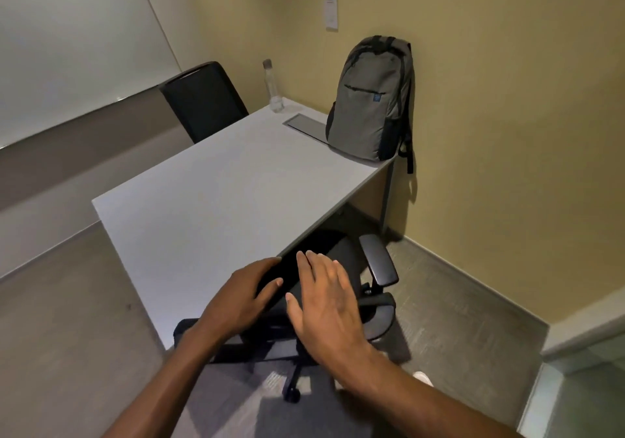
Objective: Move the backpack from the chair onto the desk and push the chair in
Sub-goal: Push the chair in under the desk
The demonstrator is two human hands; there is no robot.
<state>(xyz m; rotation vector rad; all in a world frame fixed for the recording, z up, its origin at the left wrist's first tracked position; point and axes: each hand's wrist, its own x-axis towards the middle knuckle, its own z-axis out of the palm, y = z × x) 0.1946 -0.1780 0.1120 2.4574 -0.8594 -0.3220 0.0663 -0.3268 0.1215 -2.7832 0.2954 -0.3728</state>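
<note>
Your left hand is curled around the top edge of the chair backrest, and your right hand sits just beside it, flat and fingers spread against the same backrest, with the seat tucked under the desk. Up and left of your hands there's a second chair across the desk, then one clear bottle, contents too hard to tell. Far up and right of your hands, the one grey backpack stands upright on the desk's far corner, zipped shut against the wall, a strap dangling off the edge.
</note>
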